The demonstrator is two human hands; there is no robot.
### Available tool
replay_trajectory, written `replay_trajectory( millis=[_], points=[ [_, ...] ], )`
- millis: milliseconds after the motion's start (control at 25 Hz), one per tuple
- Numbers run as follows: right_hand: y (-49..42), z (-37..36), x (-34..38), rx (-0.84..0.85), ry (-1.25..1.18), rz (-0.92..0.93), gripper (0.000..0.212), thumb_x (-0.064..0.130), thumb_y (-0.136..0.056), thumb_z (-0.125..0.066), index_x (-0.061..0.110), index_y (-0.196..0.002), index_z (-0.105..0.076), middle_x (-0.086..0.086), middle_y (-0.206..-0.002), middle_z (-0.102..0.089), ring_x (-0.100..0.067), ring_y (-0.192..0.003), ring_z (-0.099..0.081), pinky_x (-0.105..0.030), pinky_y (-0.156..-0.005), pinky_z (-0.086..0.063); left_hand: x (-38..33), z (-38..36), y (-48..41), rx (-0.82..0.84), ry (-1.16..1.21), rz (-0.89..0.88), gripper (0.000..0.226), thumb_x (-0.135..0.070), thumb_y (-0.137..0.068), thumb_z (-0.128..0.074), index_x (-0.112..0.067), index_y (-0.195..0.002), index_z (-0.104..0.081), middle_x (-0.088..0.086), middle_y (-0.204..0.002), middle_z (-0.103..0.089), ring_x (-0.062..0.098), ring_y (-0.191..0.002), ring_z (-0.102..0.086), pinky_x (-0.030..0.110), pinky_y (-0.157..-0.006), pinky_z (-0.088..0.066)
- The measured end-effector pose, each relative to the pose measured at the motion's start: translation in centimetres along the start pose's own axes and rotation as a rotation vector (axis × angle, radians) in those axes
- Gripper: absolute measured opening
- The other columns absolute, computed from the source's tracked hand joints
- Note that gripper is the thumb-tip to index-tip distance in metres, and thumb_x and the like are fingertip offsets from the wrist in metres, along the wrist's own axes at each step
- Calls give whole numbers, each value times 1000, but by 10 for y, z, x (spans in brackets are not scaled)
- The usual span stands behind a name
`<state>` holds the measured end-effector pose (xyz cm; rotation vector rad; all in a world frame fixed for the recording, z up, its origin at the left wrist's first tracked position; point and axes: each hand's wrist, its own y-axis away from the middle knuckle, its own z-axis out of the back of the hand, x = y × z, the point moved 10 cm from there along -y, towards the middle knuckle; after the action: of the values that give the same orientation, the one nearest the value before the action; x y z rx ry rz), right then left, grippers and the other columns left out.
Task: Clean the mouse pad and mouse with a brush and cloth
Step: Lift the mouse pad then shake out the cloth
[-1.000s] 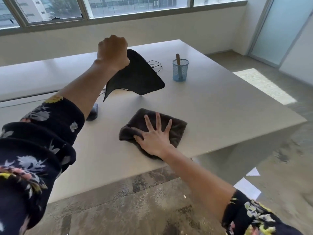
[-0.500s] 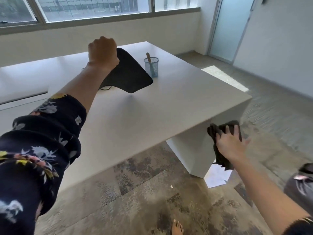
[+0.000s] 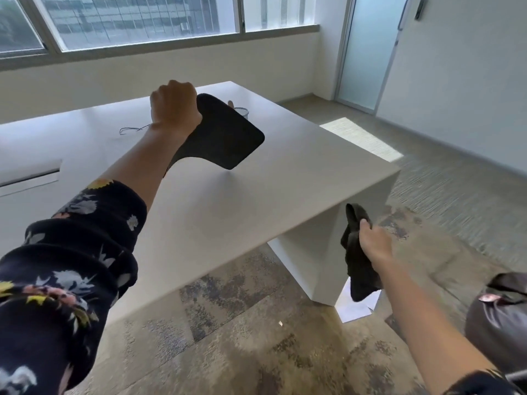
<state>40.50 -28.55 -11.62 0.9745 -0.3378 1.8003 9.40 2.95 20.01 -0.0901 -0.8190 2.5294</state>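
The left hand (image 3: 175,106) is raised over the far half of the desk (image 3: 256,201), fist closed on one edge of the black mouse pad (image 3: 228,135). The pad hangs clear of the desktop, bowed, its free rounded corner pointing toward the right edge, with a faint shadow on the surface beneath it. The right hand (image 3: 374,244) is off the desk altogether, just beyond the near right corner and below the level of the top, fingers curled round a dark cloth (image 3: 356,266) that droops in folds in front of the desk's white side panel.

Behind the pad, near the far edge, the rim of a cup (image 3: 243,110) shows with the tip of a wooden handle (image 3: 231,104) beside it — the rest of both is hidden by the pad. A thin dark cable (image 3: 133,129) lies looped on the desktop to the left of the left wrist. On the carpet by the foot of the side panel lie sheets of white paper (image 3: 353,307), and a dark bag (image 3: 497,317) sits at the right edge of the view.
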Motion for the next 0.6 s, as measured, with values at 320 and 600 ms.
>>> replay_trajectory(
  millis=[320,600],
  points=[
    [-13,-1,-14,198,-640,-275,37,46,-92,-52,14,-99,-68,-7,-76,-72,-24,-75,-67,-35,-69,-51,-3,-16,-5,-3,-7,44,9,1,-81,-53,1,-84,-61,25,-87,-63,45,-83,-61,39,-67,-39],
    [-3,2,-18,220,-742,-295,31,44,-94,-50,17,-100,-64,-8,-84,-68,-22,-77,-65,-34,-67,-50,6,-39,11,-38,30,24,16,-10,-88,-52,0,-91,-63,27,-87,-64,46,-82,-62,40,-66,-41]
  ],
)
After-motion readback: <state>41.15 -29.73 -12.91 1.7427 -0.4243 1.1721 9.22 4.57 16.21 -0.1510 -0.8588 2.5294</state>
